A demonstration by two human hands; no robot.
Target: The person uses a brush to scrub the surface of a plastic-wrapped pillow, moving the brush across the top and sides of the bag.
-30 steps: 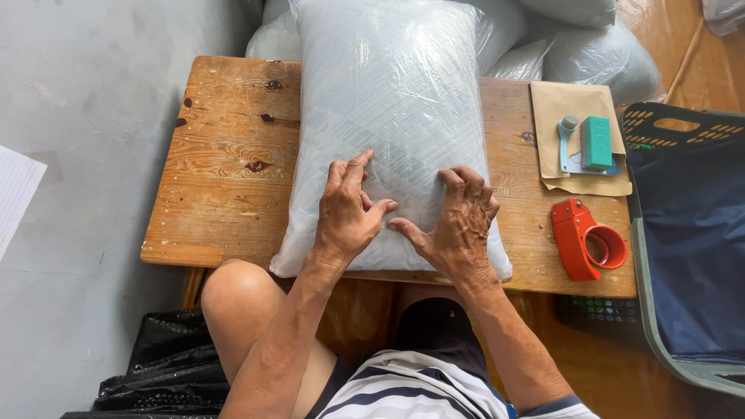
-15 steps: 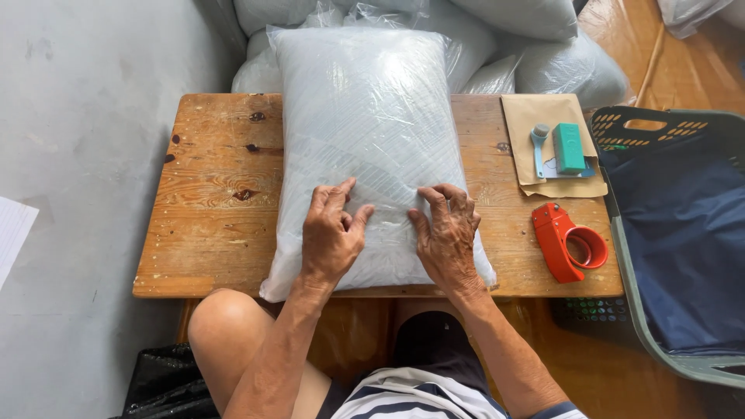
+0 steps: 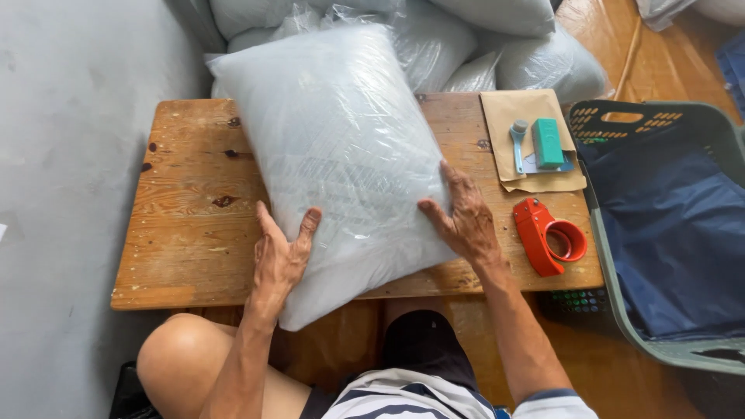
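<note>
1. Right now both hands lie flat and spread on a plastic-wrapped pillow (image 3: 341, 163) that rests on the wooden worktop (image 3: 186, 225), its near corner hanging over the front edge toward the person's knees.
2. Left hand (image 3: 281, 260) presses the pillow's edge at about 7 o'clock, thumb and fingers fanned, pinching nothing. Right hand (image 3: 466, 221) presses the edge at about 4 o'clock, fingers splayed on the film.
3. To handle it well, I judge the palms should stay broad and low on the slippery wrap, pushing evenly from both sides so the soft filling does not bulge or the bag slide off the front edge.
4. Keeping the pillow away from the 3 o'clock side seems wise: a red tape dispenser (image 3: 551, 237) lies just beside the right hand, and beyond it a brown envelope (image 3: 528, 116) carries a green block (image 3: 548, 143) and a small pale-blue tool (image 3: 518, 143).
5. More bagged pillows (image 3: 497, 54) are piled at 12 o'clock; a grey-green basket (image 3: 660, 233) with dark blue cloth stands at 3 o'clock.
6. Against the earlier frame, the pillow has turned: it lay square to the worktop, and now it sits skewed, top toward 11 o'clock. The hands have moved apart, from side by side on the near end out to the two edges.
</note>
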